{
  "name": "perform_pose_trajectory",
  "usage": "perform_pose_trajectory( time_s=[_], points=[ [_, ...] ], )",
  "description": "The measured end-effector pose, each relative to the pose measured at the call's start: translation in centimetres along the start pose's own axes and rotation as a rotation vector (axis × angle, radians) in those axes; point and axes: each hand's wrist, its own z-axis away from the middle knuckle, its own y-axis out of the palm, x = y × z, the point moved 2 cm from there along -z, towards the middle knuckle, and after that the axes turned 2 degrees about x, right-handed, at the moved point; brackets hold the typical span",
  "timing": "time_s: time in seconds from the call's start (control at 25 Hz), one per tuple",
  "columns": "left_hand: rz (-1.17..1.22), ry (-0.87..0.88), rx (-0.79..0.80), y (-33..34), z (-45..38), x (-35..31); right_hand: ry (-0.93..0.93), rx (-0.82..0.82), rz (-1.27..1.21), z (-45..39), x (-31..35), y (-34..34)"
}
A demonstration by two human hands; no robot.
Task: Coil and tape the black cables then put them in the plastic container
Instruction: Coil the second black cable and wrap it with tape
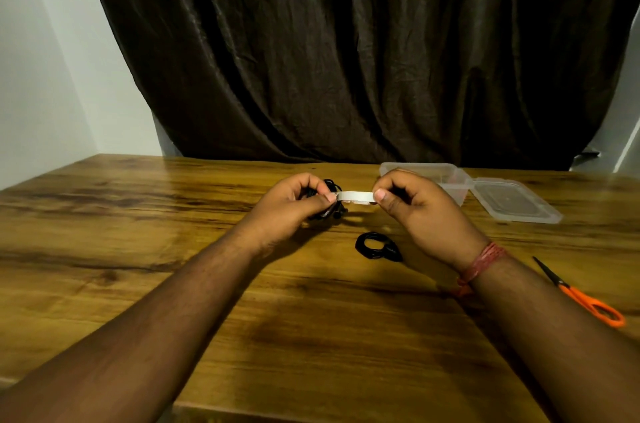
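Note:
My left hand (292, 204) grips a coiled black cable (330, 213) above the wooden table (138, 249), its thumb pressing one end of a white tape strip (355, 196) against the coil. My right hand (420, 211) pinches the other end of the strip, which is stretched level between both hands. A second coiled black cable (377, 246) lies on the table below my right hand. The clear plastic container (453, 180) stands open behind my right hand, partly hidden by it.
The container's clear lid (512, 201) lies flat to the right of the container. Orange-handled scissors (581, 294) lie near the table's right edge. A dark curtain (346, 59) hangs behind the table's far edge.

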Motion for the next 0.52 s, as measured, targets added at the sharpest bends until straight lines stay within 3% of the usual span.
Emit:
perform_pose_trajectory(
  time_s=[0.28, 0.52],
  points=[
    [-0.183, -0.009, -0.015, -0.5, -0.4, 0.7, -0.015, -0.01, 0.011, 0.1, 0.3, -0.1],
    [0.173, -0.015, 0.01, -0.6, -1.1, 1.4, -0.015, -0.001, 0.023, 0.0, 0.3, -0.1]
  ],
)
